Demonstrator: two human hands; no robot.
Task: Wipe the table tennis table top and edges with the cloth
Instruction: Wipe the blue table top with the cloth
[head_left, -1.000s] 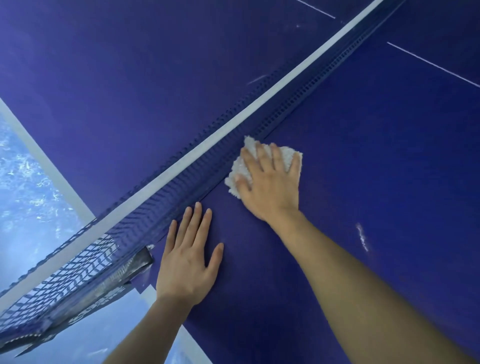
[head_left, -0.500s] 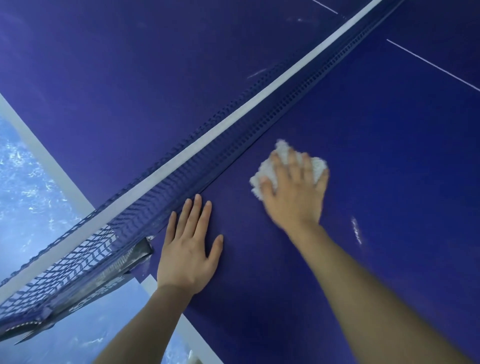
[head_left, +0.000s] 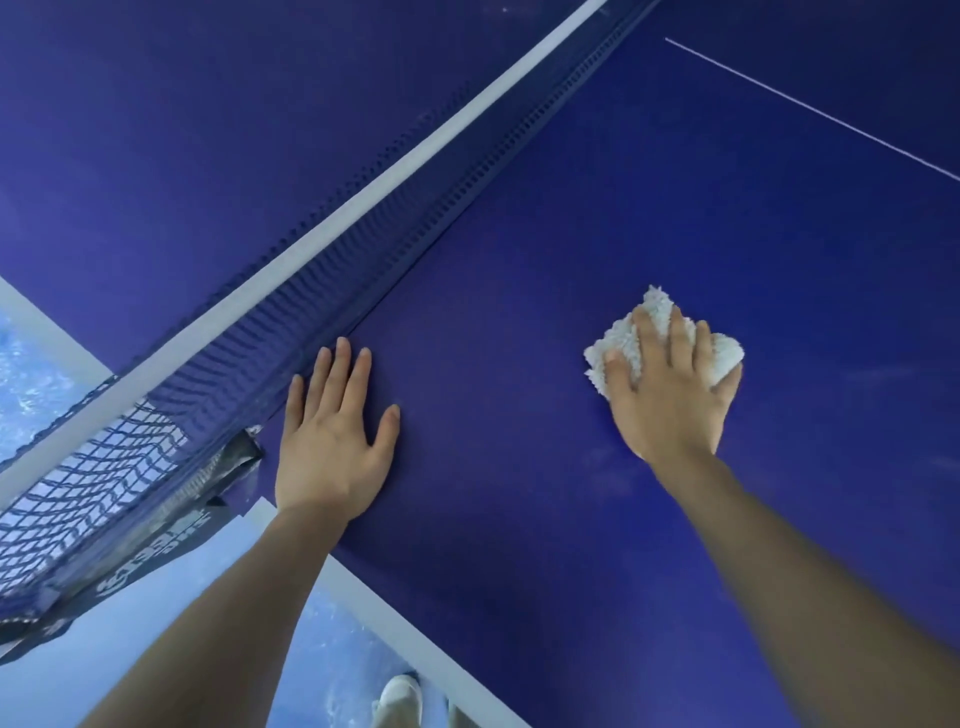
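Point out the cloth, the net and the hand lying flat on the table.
cloth (head_left: 623, 345): head view, on the white pile left of the fingers.
net (head_left: 322, 312): head view, on the blue mesh under the white tape.
left hand (head_left: 332, 441): head view, on its back.

The scene is evenly and rather dimly lit under a blue cast, with only soft shadows thrown beneath the hands. Straight lines are bowed by wide-angle distortion, and the right forearm (head_left: 810, 597) is smeared by blur.

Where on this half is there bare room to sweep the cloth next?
Bare blue top lies between the left hand and the cloth under the right hand, and beyond it toward the thin white line. Crowded by the net, where the left hand rests.
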